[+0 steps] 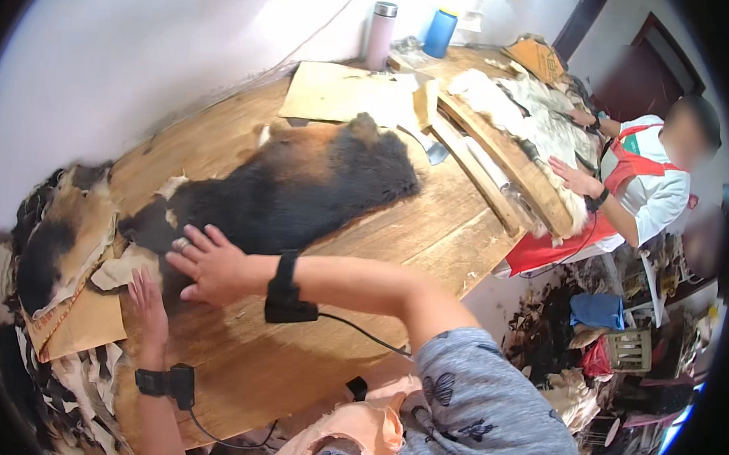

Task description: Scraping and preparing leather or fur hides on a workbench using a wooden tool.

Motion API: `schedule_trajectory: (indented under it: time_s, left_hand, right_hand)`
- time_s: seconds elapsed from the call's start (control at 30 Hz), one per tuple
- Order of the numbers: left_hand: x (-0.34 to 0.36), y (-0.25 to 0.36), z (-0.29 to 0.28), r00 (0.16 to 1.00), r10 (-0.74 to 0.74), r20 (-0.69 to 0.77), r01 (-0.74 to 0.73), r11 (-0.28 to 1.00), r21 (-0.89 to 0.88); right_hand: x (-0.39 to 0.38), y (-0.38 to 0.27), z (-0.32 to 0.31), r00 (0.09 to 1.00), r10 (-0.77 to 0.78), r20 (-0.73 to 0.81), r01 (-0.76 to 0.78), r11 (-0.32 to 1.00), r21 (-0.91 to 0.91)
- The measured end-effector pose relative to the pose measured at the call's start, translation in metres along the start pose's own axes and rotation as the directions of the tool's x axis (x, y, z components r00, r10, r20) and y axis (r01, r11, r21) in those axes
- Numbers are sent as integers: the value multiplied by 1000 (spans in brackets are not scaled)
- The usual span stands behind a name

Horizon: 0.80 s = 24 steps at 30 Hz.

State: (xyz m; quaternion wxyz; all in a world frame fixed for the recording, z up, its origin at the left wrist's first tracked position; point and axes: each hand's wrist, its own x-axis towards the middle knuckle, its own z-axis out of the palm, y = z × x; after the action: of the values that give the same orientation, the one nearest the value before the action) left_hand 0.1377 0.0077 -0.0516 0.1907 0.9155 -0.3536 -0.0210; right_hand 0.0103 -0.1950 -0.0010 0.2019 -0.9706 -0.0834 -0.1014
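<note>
A long hide with black and reddish-brown fur (293,182) lies fur side up across the wooden table (430,239). My right hand (210,265) rests with spread fingers at its near left end, palm down; a ring shows on one finger. Close beside it, my left hand (151,311) is held with fingers stretched out and nothing in them. Just beyond the left fingertips is a pale, bare-skinned flap (127,269) at the hide's end. Whether the left fingers touch this flap, I cannot tell. Both wrists carry black strapped devices with cables.
More black and tan hides (67,237) are piled at the left edge, with a cardboard piece (87,328). Farther back are a cardboard sheet (338,94), a blade-like tool (436,151), wooden bars (508,165), a pink flask (380,39) and a blue jar (440,34). A co-worker handles pale fur (544,113) at right.
</note>
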Motion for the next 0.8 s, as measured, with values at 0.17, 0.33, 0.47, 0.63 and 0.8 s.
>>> schedule_trajectory:
  time_s: [0.17, 0.33, 0.47, 0.63, 0.8]
  left_hand:
    - [28, 68, -2, 999, -29, -40, 24, 991, -131]
    - [45, 95, 19, 963, -249, 100, 235, 962, 138]
    - [46, 87, 32, 986, -165, 16, 144, 899, 413]
    - [60, 79, 37, 994, -100, -34, 102, 829, 550]
    - [35, 93, 35, 977, -212, -29, 193, 818, 542]
  right_hand:
    - [-71, 72, -69, 969, 228, 90, -221, 972, -78]
    - [-152, 147, -112, 888, 453, 74, -435, 882, -181]
    - [-190, 191, -128, 860, 511, 1, -496, 835, -240]
    - [-187, 210, -120, 854, 519, 41, -512, 852, -108]
    - [-190, 212, -111, 878, 479, -7, -476, 871, -118]
